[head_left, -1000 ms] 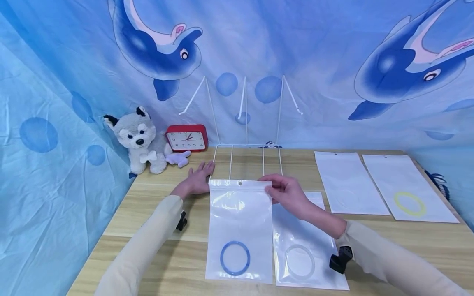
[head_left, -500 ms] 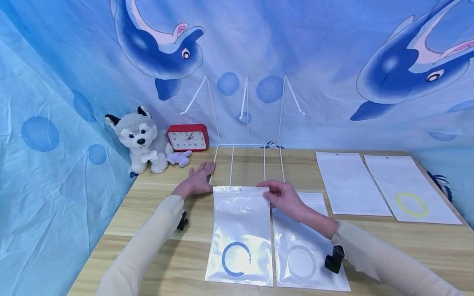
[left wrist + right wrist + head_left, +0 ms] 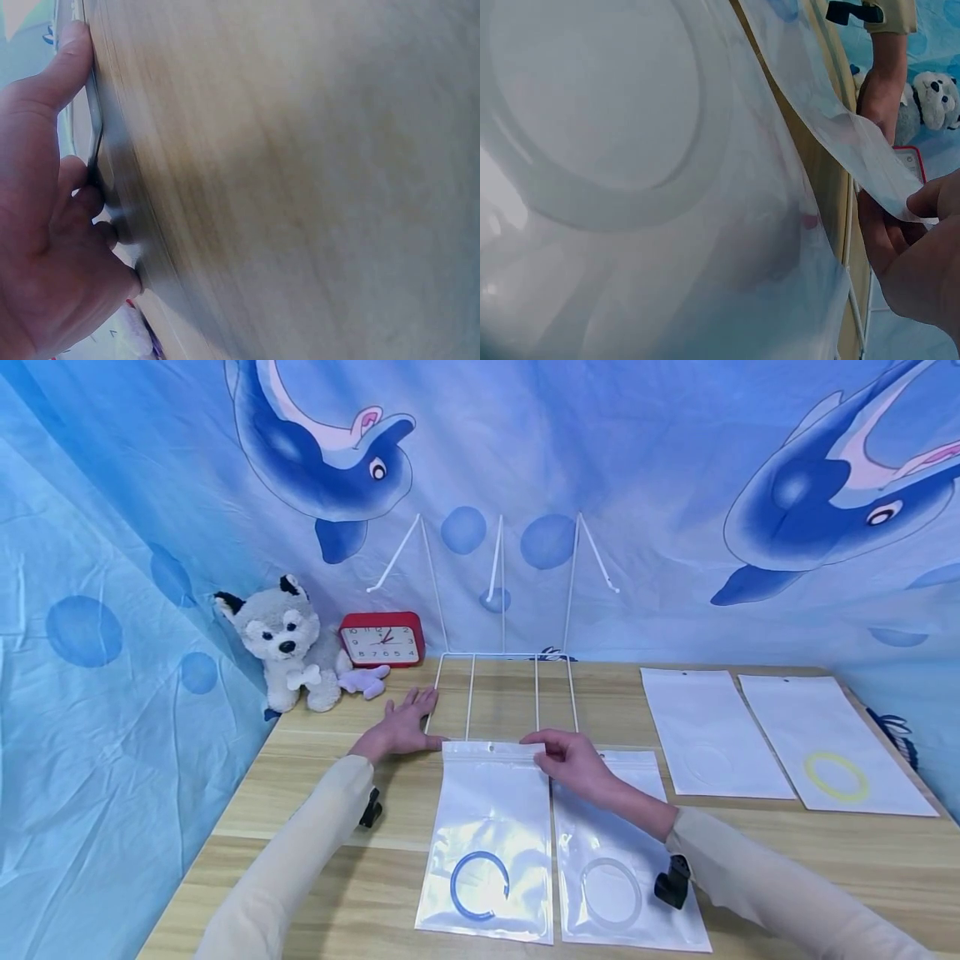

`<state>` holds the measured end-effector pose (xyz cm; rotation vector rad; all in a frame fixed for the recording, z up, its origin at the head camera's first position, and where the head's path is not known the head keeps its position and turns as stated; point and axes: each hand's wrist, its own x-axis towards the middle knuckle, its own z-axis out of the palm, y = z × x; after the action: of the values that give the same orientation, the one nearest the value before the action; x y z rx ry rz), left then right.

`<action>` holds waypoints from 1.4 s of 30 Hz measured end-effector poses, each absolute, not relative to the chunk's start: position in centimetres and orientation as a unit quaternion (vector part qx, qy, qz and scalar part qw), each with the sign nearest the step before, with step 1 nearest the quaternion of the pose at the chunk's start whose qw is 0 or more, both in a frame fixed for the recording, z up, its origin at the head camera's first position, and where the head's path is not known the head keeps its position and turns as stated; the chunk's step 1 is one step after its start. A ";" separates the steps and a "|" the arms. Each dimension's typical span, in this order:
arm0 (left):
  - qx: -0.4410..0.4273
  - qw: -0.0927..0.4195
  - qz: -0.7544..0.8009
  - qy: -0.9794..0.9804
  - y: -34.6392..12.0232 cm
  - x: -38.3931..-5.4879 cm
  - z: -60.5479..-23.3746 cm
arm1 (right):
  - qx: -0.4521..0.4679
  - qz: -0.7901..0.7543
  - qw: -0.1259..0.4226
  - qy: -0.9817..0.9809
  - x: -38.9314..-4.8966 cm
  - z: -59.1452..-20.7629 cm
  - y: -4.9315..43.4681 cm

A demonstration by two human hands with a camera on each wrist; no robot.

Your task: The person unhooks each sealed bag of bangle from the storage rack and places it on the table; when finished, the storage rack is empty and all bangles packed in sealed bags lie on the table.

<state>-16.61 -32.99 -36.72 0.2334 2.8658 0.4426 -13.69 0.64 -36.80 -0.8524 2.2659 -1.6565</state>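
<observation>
In the head view my right hand pinches the top right corner of a white zip bag between thumb and fingers. A blue ring shows through the bag's front. The bag lies at the table's near side, its hole at the top middle. With fingers spread, my left hand rests at the left side of a white wire rack's base; the left wrist view has the thumb and fingers against the table edge-on. Right beside the blue-ring bag lies another bag with a clear ring, partly under my right forearm.
The rack has three hooked arms standing up at the back. Two more bags lie on the right, one with a clear ring, one with a yellow ring. A plush husky, a red clock and a purple toy stand back left.
My right hand has drawn the top of the blue-ring bag slightly down toward me, and the bag lies flatter, with glare over the ring. The left hand stays at the rack.
</observation>
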 end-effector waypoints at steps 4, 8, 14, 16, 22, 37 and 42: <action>0.078 0.119 0.152 0.978 -33.0 -16.5 -36.7 | -0.301 -0.551 0.094 0.773 -13.8 -37.1 0.5; 0.073 0.125 0.152 0.978 -33.0 -16.5 -36.7 | -0.320 -0.540 0.074 0.775 -13.9 -37.4 0.4; 0.070 0.127 0.154 0.977 -32.9 -16.5 -36.7 | -0.343 -0.519 0.042 0.782 -13.9 -37.9 0.3; 0.071 0.127 0.151 0.978 -32.9 -16.5 -36.7 | -0.349 -0.513 0.038 0.783 -13.9 -38.1 0.3; 0.075 0.126 0.147 0.978 -32.9 -16.5 -36.6 | -0.383 -0.465 -0.001 0.798 -13.8 -38.4 0.1; 0.081 0.126 0.153 0.977 -32.8 -16.5 -36.3 | -0.453 -0.303 -0.098 0.833 -14.0 -38.4 0.0; 0.083 0.126 0.156 0.976 -32.9 -16.4 -36.3 | -0.456 -0.272 -0.101 0.842 -14.3 -38.4 0.0</action>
<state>-16.39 -32.89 -36.28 0.2422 2.8434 0.4549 -14.32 -0.03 -38.40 -1.5325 2.8275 -0.9123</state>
